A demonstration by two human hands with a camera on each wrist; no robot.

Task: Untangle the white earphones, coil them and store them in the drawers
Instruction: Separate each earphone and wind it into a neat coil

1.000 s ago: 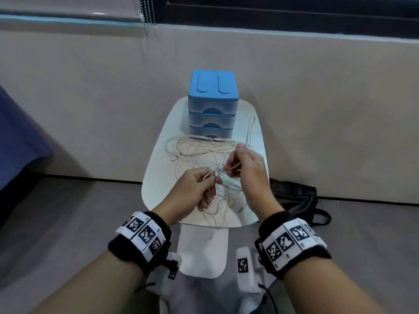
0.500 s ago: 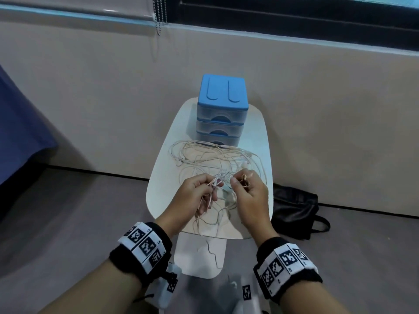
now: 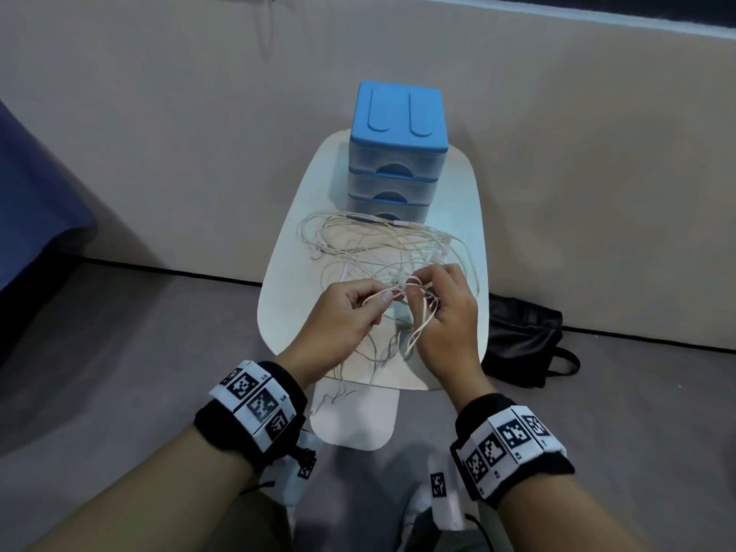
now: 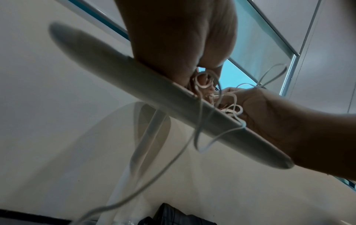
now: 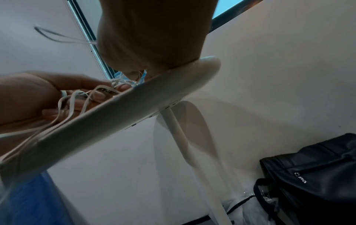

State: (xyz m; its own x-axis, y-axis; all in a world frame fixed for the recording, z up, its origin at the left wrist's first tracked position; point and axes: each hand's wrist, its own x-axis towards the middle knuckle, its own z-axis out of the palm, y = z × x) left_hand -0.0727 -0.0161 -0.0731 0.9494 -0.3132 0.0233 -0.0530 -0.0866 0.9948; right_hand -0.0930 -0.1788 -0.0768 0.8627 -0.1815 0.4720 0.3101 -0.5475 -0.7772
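Untangling step: the left hand (image 3: 342,312) and right hand (image 3: 446,308) are pinching knotted earphones (image 3: 382,249) between them (3 drawers (image 3: 394,169) beyond); next, probably easing loops apart.

The hands' fingertips (image 3: 387,298) hide the knot in the earphones (image 3: 370,249); the table (image 4: 119,73) edge looks blurred.
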